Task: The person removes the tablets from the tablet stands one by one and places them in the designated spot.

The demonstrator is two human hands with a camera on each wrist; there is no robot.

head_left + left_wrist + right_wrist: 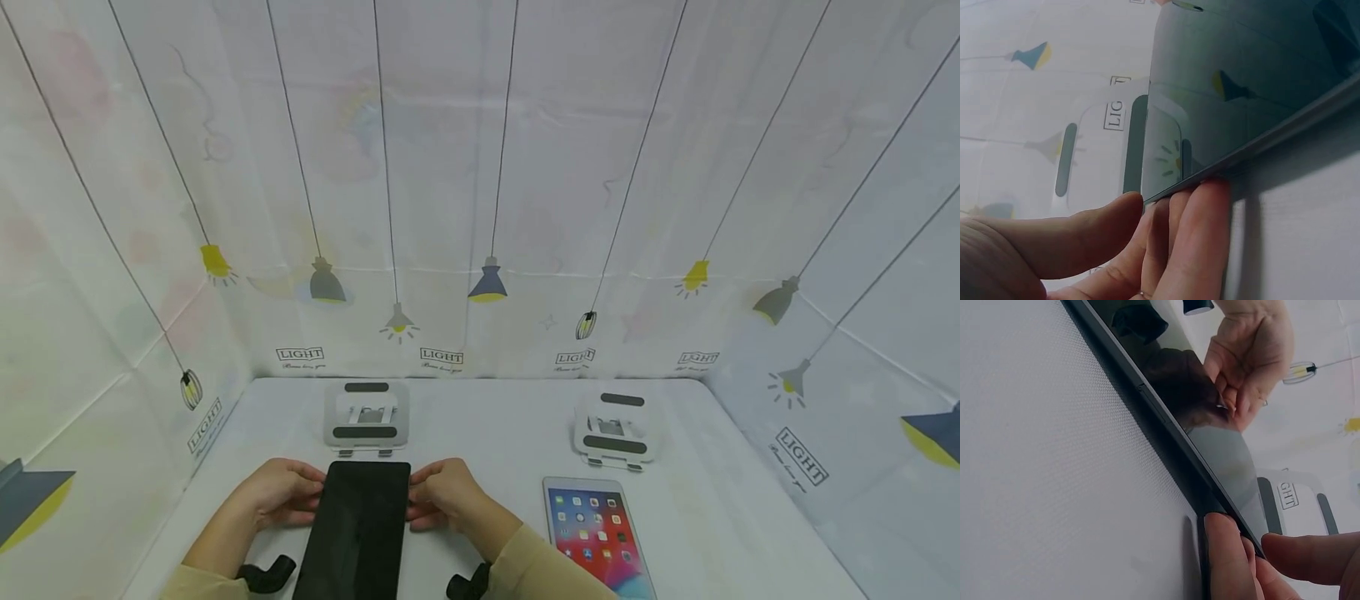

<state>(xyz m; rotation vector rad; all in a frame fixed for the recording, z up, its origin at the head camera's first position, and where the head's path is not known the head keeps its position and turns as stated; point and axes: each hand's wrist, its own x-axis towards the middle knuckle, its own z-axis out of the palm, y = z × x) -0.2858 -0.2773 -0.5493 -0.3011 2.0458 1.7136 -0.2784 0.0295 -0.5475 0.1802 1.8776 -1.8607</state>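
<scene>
A tablet (360,525) with a black, dark screen lies between both hands in the head view, its far end close to a white folding tablet stand (336,417). The left hand (281,496) pinches the tablet's far left corner, with the thumb at the edge and fingers beneath it in the left wrist view. At the far right corner, the right hand (450,496) grips the opposite edge, fingers underneath in the right wrist view. Reflections of the stand show on the glossy screen (1229,81). The near end of the tablet is cut off by the head view's lower border.
To the right lies a second tablet (592,525), its screen lit with app icons. Behind it sits another white stand (641,425) with grey pads. A white cloth printed with lamps (487,287) hangs around the white table (487,417). Black straps (266,575) cross the wrists.
</scene>
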